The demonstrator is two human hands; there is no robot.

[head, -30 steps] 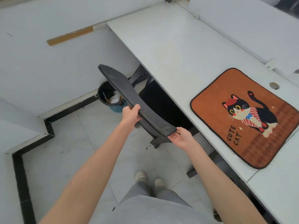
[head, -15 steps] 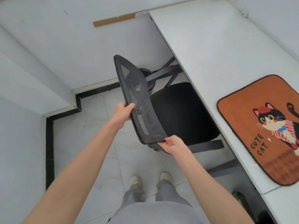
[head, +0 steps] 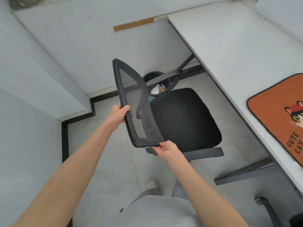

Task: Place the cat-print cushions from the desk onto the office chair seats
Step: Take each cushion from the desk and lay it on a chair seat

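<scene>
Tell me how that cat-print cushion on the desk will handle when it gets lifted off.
The cat-print cushion lies thin and flat on the desk, so it will probably droop if lifted by one edge. It looks light enough for one hand. Its fabric face seems unlikely to slip, and nothing about it looks fragile.

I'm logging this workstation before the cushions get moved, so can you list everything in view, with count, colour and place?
cat-print cushion: one, orange with black border, flat on the desk at the right edge.
desk: one, white top, dark legs, along the right.
office chair: one, black seat, mesh backrest, grey armrests, on the floor beside the desk, seat bare.
waste bin: one, dark, holding paper scraps, behind the chair.
wooden strip: one, brown, on the wall beyond the desk.
shoes: one plainly visible, pale, at bottom centre.
left hand: grips the backrest's left edge.
right hand: grips the backrest's near corner.
</scene>
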